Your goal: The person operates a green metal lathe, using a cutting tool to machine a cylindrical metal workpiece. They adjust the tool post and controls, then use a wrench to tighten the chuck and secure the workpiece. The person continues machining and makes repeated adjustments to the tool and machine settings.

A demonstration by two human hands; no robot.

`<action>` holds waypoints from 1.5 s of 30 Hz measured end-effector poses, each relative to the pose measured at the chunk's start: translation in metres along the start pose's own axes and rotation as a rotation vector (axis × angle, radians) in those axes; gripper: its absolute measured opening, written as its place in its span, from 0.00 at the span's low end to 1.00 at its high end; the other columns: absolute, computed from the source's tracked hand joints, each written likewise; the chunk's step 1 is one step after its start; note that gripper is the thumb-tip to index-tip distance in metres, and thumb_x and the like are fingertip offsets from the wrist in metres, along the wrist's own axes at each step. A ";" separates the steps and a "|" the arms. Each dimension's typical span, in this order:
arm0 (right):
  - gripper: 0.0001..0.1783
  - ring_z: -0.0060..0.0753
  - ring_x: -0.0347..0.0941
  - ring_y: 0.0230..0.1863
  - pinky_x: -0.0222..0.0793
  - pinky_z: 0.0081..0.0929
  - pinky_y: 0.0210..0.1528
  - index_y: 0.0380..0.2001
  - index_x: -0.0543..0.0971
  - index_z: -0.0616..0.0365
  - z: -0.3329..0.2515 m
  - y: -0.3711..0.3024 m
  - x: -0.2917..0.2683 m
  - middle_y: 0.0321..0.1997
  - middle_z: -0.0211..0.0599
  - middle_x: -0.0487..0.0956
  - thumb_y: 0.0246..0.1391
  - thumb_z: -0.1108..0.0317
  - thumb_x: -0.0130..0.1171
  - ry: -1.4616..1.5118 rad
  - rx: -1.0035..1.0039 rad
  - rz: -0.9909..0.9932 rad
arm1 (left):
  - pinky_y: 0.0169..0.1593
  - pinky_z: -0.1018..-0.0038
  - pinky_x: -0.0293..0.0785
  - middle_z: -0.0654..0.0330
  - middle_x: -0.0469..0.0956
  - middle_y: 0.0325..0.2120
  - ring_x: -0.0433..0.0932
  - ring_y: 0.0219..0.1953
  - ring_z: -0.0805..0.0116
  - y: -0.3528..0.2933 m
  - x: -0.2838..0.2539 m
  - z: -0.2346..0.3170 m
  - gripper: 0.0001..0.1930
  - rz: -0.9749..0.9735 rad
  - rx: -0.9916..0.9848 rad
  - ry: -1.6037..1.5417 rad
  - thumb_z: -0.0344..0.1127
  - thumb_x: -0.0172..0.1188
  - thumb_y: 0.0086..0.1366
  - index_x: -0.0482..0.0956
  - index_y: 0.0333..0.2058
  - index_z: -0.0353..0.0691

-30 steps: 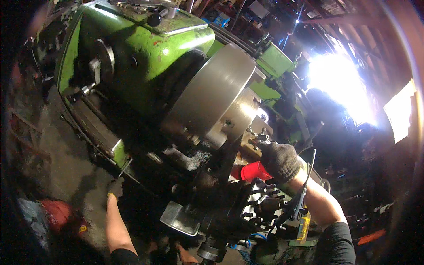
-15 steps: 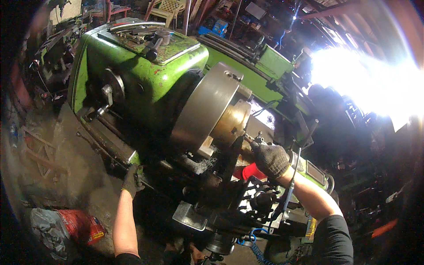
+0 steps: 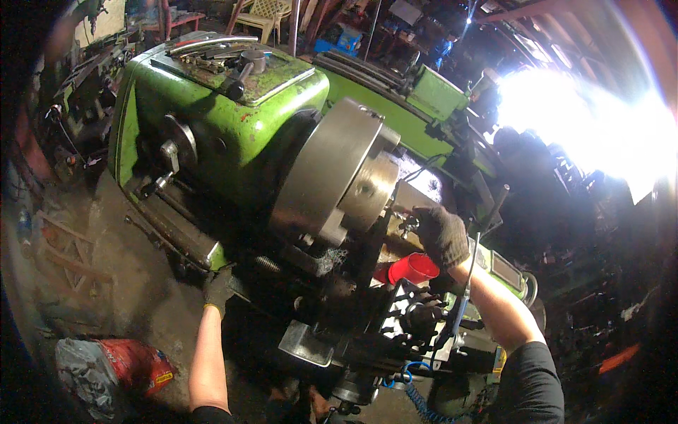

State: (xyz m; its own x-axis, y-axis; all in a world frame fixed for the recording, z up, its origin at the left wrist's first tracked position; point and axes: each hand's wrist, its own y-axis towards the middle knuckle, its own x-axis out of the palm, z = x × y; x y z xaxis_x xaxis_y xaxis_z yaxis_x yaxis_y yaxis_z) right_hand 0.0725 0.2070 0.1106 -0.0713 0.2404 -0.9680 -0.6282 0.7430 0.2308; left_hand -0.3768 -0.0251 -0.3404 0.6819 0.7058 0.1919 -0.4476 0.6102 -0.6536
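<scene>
A steel lathe chuck (image 3: 321,169) grips a round metal workpiece (image 3: 373,187) with a hole in its side. My gloved right hand (image 3: 441,237) is just right of the workpiece, fingers closed around something small that I cannot make out. Under that hand stands a red cup (image 3: 413,268), close to the tool post (image 3: 421,319). Lower left, my gloved left hand (image 3: 218,288) is closed on a lever by the corner of the green headstock (image 3: 233,134); its fingertips are partly hidden.
Small metal tools lie on top of the headstock around a round knob (image 3: 253,62). Metal shavings (image 3: 330,261) hang beneath the chuck. A coiled blue hose (image 3: 417,399) runs below the tool post. Red and grey sacks (image 3: 131,364) lie on the floor at left. Strong light glares from the right.
My right hand has drawn slightly right, away from the workpiece, uncovering more of the red cup. The workpiece's hole shows more clearly. My left hand stays at the lever.
</scene>
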 end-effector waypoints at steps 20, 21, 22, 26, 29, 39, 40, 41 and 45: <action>0.16 0.56 0.88 0.45 0.85 0.49 0.48 0.47 0.91 0.51 0.045 0.014 0.005 0.46 0.46 0.89 0.55 0.64 0.70 -0.080 0.076 0.075 | 0.71 0.49 0.73 0.45 0.61 0.81 0.69 0.75 0.38 -0.045 -0.046 -0.164 0.40 0.421 0.235 1.482 0.57 0.65 0.73 0.71 0.75 0.39; 0.16 0.55 0.88 0.46 0.84 0.49 0.48 0.47 0.91 0.51 0.047 0.032 0.007 0.46 0.46 0.89 0.56 0.64 0.69 -0.076 0.069 0.114 | 0.71 0.49 0.73 0.45 0.60 0.81 0.68 0.75 0.37 -0.030 -0.053 -0.171 0.41 0.530 0.178 1.358 0.59 0.67 0.71 0.72 0.74 0.39; 0.16 0.55 0.88 0.46 0.84 0.49 0.49 0.48 0.91 0.52 0.055 0.039 0.009 0.48 0.46 0.89 0.57 0.65 0.68 -0.056 0.057 0.044 | 0.71 0.49 0.74 0.46 0.64 0.79 0.71 0.73 0.37 -0.019 -0.062 -0.166 0.42 0.476 0.091 1.222 0.60 0.68 0.70 0.73 0.74 0.40; 0.20 0.54 0.89 0.48 0.84 0.46 0.53 0.53 0.90 0.55 0.072 0.062 0.023 0.52 0.48 0.90 0.57 0.71 0.66 0.223 0.230 -0.271 | 0.66 0.45 0.77 0.50 0.81 0.62 0.81 0.58 0.43 -0.004 -0.068 -0.146 0.36 0.258 -0.246 0.456 0.63 0.71 0.66 0.81 0.65 0.45; 0.20 0.53 0.88 0.52 0.84 0.43 0.57 0.53 0.90 0.55 0.085 0.050 0.012 0.54 0.48 0.89 0.55 0.71 0.70 0.185 0.129 -0.026 | 0.41 0.52 0.83 0.63 0.82 0.32 0.80 0.30 0.62 0.009 -0.081 -0.164 0.20 0.072 -0.370 -0.004 0.62 0.72 0.67 0.80 0.41 0.54; 0.16 0.29 0.88 0.34 0.82 0.28 0.30 0.53 0.84 0.63 0.105 -0.093 -0.095 0.40 0.44 0.89 0.67 0.66 0.66 0.640 0.729 0.032 | 0.39 0.60 0.80 0.65 0.81 0.33 0.79 0.29 0.68 -0.058 0.014 0.021 0.28 -0.020 -0.084 -0.217 0.73 0.64 0.68 0.81 0.44 0.54; 0.15 0.28 0.87 0.32 0.81 0.27 0.29 0.53 0.84 0.63 0.104 -0.101 -0.096 0.38 0.45 0.89 0.67 0.68 0.66 0.712 0.819 0.034 | 0.44 0.58 0.82 0.62 0.83 0.37 0.82 0.34 0.66 -0.063 0.020 0.031 0.30 -0.019 -0.074 -0.273 0.74 0.63 0.68 0.82 0.48 0.53; 0.15 0.29 0.87 0.32 0.81 0.27 0.29 0.53 0.85 0.62 0.103 -0.105 -0.094 0.39 0.44 0.89 0.66 0.69 0.66 0.725 0.788 0.036 | 0.51 0.55 0.79 0.58 0.83 0.45 0.82 0.43 0.62 -0.072 0.022 0.034 0.35 0.067 -0.056 -0.188 0.75 0.62 0.67 0.80 0.55 0.51; 0.14 0.43 0.88 0.38 0.85 0.39 0.43 0.46 0.91 0.55 0.116 -0.121 -0.068 0.46 0.44 0.89 0.60 0.62 0.71 0.540 0.505 -0.026 | 0.72 0.46 0.66 0.44 0.72 0.71 0.73 0.70 0.47 -0.085 0.017 0.006 0.55 0.473 0.116 0.291 0.82 0.57 0.66 0.63 0.79 0.47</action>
State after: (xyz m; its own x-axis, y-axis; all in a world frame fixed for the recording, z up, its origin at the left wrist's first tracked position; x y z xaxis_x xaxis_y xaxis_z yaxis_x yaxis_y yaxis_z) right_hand 0.2432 0.1734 0.1601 -0.5142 -0.0253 -0.8573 -0.2111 0.9726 0.0979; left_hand -0.3308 -0.0629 -0.2767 0.5161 0.7934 -0.3228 -0.7925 0.2994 -0.5314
